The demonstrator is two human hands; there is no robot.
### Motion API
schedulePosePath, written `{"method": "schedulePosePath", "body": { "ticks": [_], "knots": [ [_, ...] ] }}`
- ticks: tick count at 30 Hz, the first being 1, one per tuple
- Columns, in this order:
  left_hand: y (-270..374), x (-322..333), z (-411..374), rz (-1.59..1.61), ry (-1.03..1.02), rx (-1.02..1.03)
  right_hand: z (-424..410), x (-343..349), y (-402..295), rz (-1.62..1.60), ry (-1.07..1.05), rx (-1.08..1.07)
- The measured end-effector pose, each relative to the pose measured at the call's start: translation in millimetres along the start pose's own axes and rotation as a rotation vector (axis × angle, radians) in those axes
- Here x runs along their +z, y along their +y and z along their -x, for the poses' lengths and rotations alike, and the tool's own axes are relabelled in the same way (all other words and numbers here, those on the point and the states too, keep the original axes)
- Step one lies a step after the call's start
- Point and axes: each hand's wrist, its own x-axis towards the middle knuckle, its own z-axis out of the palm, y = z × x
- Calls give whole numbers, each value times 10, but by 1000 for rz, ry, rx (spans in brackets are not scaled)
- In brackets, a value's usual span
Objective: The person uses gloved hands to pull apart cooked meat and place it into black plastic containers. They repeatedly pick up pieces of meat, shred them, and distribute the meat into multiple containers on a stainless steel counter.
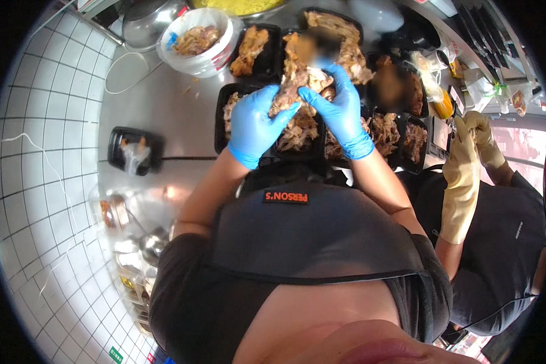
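My left hand [257,125], in a blue disposable glove, grips one side of a piece of cooked, bony meat [293,86]. My right hand [341,111], gloved the same way, has its thumb and fingers on the other side of that piece. Both hands hold it over black plastic trays of meat. Shredded meat fills the tray just beneath [298,136]. Past my fingers, one tray [250,50] carries a browned piece, and a larger tray [341,32] holds paler bony pieces. More meat trays [386,132] stand right of my right hand.
A white plastic bucket [195,43] of meat pieces stands at the back left. A small black tray [132,150] with a plastic bag sits on the steel counter [141,100]. White tiles [41,159] wall the left side. On the right, a co-worker's beige rubber gloves [464,173] are close by.
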Motion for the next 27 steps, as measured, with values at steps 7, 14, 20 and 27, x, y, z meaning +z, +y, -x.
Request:
{"method": "schedulePosePath", "body": {
  "ticks": [7,14,20,27],
  "knots": [
    [-208,-218,204,-65,-10,-38,-13,305,70,127,-112,-96],
    [-637,-571,532,235,51,-383,-171,677,83,-362,-450,309],
    [-905,-901,813,195,239,-533,-1130,1256,366,-893,-456,513],
    [-749,-1037,909,147,336,-581,-1314,1625,-52,-433,-546,215]
  ]
}}
